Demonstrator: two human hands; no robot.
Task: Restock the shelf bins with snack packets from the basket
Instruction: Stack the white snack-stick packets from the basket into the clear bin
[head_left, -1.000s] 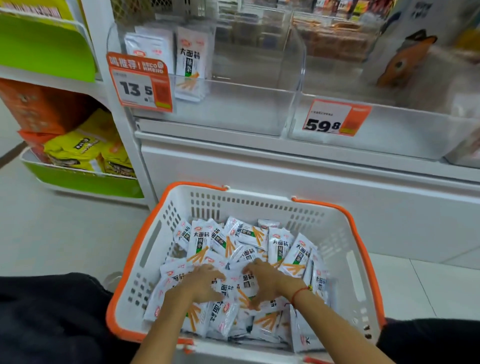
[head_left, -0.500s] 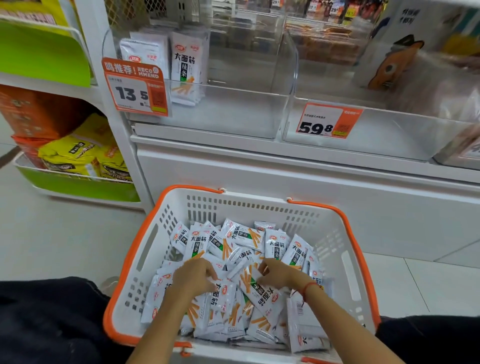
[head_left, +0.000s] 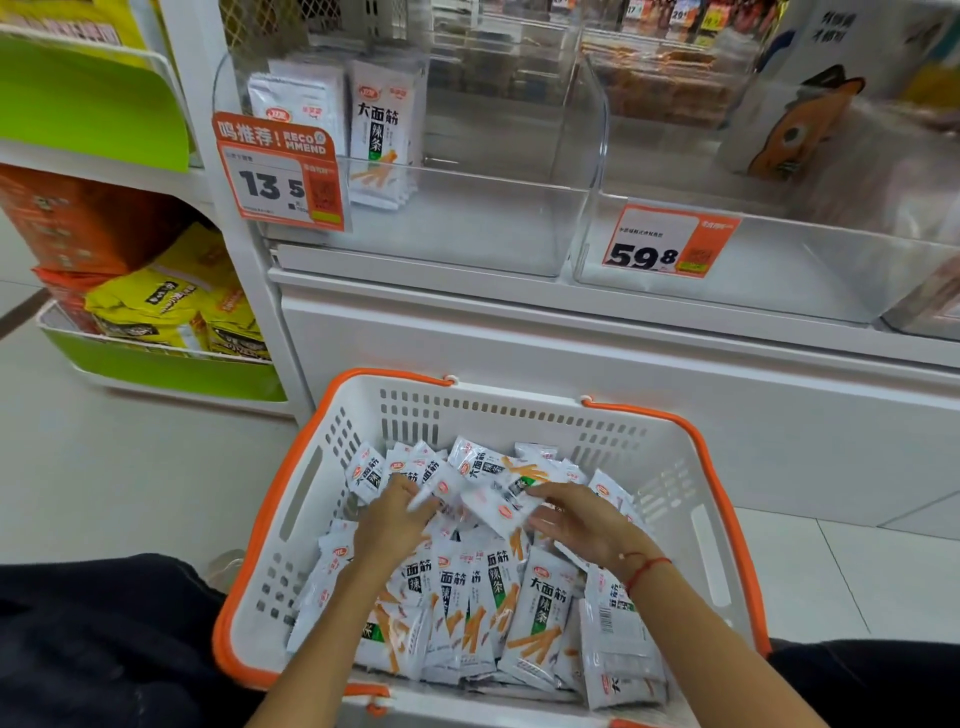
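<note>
Head view shows your left hand (head_left: 390, 519) and right hand (head_left: 582, 522) both down in the white-and-orange basket (head_left: 311, 499), working a raised bunch of snack packets (head_left: 493, 493) between them. Left fingers curl around the bunch's left edge; right fingers are spread and bent against its right side, thumb over a packet face, so the bunch is clamped from two sides rather than pinched singly. More packets lie heaped across the basket floor, many standing on edge in the near half. Judged by their look, these are light, sealed foil-film pouches: soft-bodied, glossy and likely slippery against each other, so a loose stack may fan out or shed packets on the lift. Take hold across the flat faces at mid-length, squaring the edges first, not by the crimped ends. Target appears to be the clear shelf bin (head_left: 467, 239) behind the 13.5 price tag (head_left: 280, 174), where a few matching packets (head_left: 382, 132) stand upright at its left; the remainder of it looks unfilled.
</note>
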